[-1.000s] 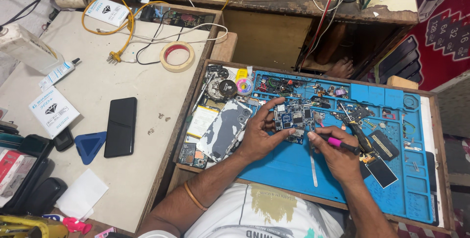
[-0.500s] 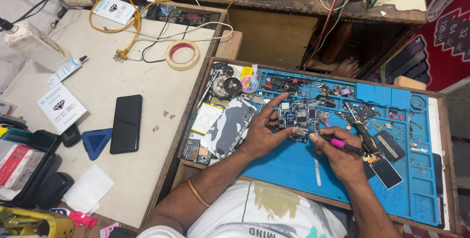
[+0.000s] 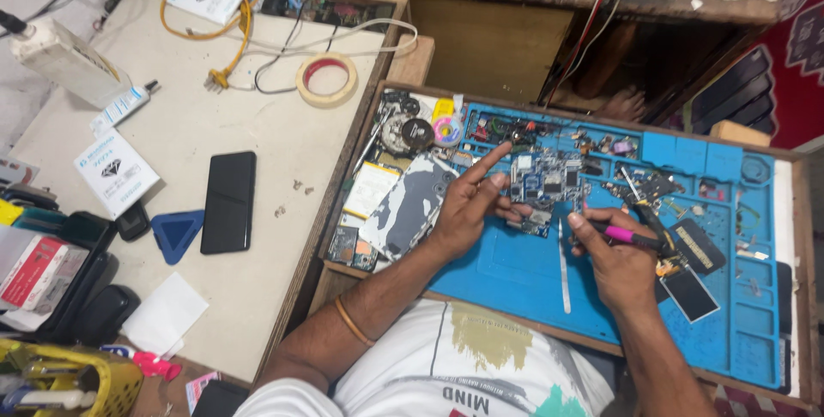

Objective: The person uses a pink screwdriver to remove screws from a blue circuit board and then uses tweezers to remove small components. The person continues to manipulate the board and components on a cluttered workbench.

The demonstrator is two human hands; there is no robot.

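Observation:
A small circuit board (image 3: 542, 187) lies on the blue work mat (image 3: 515, 275). My left hand (image 3: 468, 204) holds the board's left edge, index finger stretched out over it. My right hand (image 3: 614, 254) grips a pink-handled tool (image 3: 625, 235) with its tip at the board's right side. A thin metal strip (image 3: 564, 267) lies on the mat between my hands.
Left of the mat sit a phone back cover (image 3: 410, 204), a battery (image 3: 370, 190) and small parts. The beige table holds a black phone (image 3: 228, 201), a blue triangular pick (image 3: 177, 232), a tape roll (image 3: 327, 78), cables and a yellow basket (image 3: 69, 383). Dark phone screens (image 3: 689, 290) lie right.
The view has shifted slightly. My left index finger has lifted and stretched out over the board. My right hand stays at the board with the tool.

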